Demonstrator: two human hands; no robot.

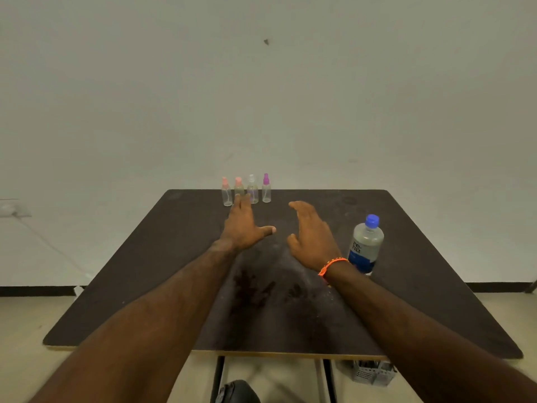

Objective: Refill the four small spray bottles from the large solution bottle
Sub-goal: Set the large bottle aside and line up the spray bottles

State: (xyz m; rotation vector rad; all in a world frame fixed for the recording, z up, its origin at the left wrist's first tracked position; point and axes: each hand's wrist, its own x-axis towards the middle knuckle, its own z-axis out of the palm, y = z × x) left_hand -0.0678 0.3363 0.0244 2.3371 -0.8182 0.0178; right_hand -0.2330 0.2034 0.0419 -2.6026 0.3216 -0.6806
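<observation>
Four small spray bottles stand in a row at the far edge of the table. The large solution bottle (blue cap on) stands upright near the right edge. The left hand and right hand are both spread and empty, the left one just before the row.

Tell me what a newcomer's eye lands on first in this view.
Two bare forearms stretch over a dark table, the left hand and right hand open and empty mid-table. At the far edge stand four small spray bottles in a row, with pink, clear and purple tops. A large bottle with a blue cap stands upright just right of the right hand.
</observation>
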